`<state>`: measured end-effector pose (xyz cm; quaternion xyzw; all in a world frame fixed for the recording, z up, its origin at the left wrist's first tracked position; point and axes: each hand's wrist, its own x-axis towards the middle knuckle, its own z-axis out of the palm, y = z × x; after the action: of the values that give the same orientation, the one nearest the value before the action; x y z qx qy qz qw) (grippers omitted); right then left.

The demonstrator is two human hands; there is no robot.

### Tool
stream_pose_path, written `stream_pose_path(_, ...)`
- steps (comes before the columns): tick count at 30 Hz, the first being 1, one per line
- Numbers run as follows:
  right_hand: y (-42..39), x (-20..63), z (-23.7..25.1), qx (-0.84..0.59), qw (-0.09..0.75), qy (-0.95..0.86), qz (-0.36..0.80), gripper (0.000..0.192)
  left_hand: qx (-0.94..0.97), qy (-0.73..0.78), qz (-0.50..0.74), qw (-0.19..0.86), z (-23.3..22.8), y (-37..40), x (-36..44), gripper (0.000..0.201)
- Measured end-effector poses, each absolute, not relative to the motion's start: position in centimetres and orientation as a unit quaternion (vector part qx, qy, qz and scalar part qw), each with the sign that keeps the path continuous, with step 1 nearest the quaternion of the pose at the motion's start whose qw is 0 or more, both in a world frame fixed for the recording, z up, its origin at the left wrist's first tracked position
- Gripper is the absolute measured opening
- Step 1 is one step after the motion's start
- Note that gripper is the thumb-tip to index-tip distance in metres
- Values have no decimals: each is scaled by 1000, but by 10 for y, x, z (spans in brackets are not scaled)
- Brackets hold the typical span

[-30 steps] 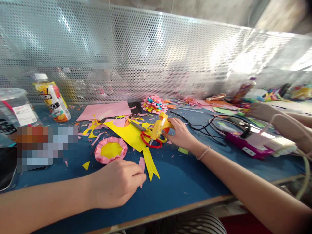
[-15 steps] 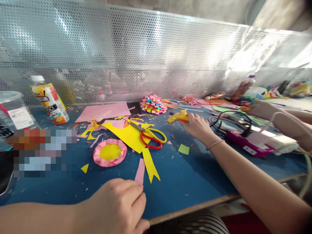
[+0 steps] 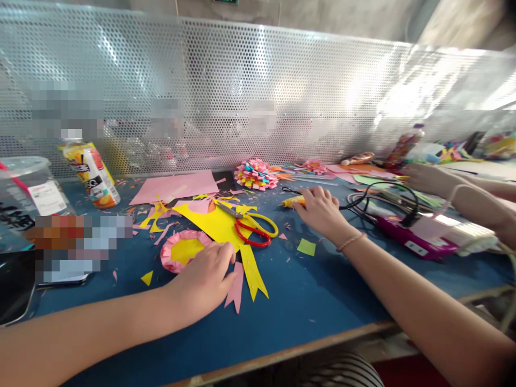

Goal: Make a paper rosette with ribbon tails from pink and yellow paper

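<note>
Both forearms are showing bare from the lower edge of the picture up to the hands; no sleeve is covering them anywhere in view. The left hand (image 3: pixel 205 279) is wearing no ring and no watch, and its wrist is also bare. The right hand (image 3: pixel 320 210) is wearing a thin pale bracelet (image 3: pixel 349 242), which looks like a fine chain or cord and is sitting around the wrist, slightly slanted. The fingernails are looking short and plain, though they are too small to tell more. At the bottom edge, below the table's near edge, striped dark-and-white clothing (image 3: pixel 334 373) is showing on the person's lap.
</note>
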<state>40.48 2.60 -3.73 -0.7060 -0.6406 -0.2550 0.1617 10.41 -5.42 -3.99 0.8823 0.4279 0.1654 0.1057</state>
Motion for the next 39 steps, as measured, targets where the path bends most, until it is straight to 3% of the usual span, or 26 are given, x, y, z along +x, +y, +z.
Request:
stream_pose_path(10, 23, 402, -34, -678, 229, -655, -245, 34, 868, 445, 163, 147, -36, -49, 112, 6)
stream_pose_path(14, 19, 397, -23, -629, 311, -680, -213, 27, 860, 445, 182, 172, -31, -46, 106, 8)
stream_pose_path(16, 11, 383, -13, -568, 365, -728, -123, 24, 847, 450, 207, 195, -24, -46, 103, 7)
stream_pose_path(18, -2, 361, 0, -504, 380, -774, 53, 25, 830, 447, 241, 231, -15, -45, 102, 8)
stream_pose_path(20, -18, 334, 11, -450, 318, -794, 256, 28, 813, 433, 275, 276, -6, -46, 102, 12)
stream_pose_path(22, -32, 310, 19, -401, 268, -798, 362, 27, 797, 418, 302, 316, 0, -46, 103, 14)
stream_pose_path(28, -38, 279, 21, -408, 260, -798, 358, 3, 781, 405, 325, 347, -3, -43, 103, 12)
stream_pose_path(34, -36, 284, 14, -414, 275, -761, 417, 7, 797, 400, 340, 299, -10, -41, 101, 7)
stream_pose_path(39, -71, 305, 40, -459, 411, -732, 291, 17, 880, 328, 300, 168, -2, -67, 94, 13)
